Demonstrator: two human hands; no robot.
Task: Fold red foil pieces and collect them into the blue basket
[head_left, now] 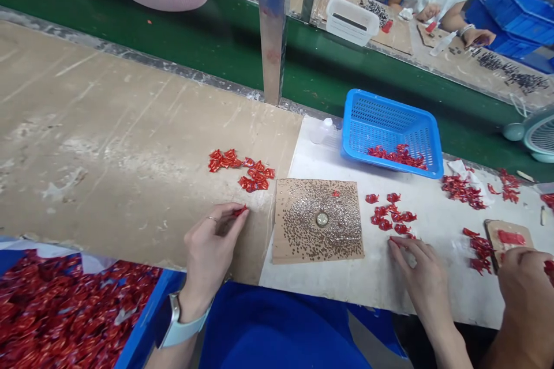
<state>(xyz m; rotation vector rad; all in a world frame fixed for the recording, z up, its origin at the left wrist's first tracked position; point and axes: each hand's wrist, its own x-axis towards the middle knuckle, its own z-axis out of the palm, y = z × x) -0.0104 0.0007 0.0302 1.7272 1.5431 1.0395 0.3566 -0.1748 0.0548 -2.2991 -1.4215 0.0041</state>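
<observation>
My left hand (211,248), with a pale smartwatch (169,320) on the wrist, pinches a small crimped red foil piece (239,211) between its fingertips. A loose heap of similar red pieces (246,168) lies ahead of it on the worn board bench (130,155). My right hand (422,277) rests its fingertips at the edge of another red scatter (389,216) on a white sheet (381,277). Between my hands lies a square brown board (318,221) studded with small metal bits around a round centre.
A blue crate (73,311) heaped with red pieces stands at lower left. A blue mesh basket (392,132) holds more. Another person's hand (526,294) works at right beside a small board (506,239). A metal post (272,23) rises behind the bench, with a co-worker beyond.
</observation>
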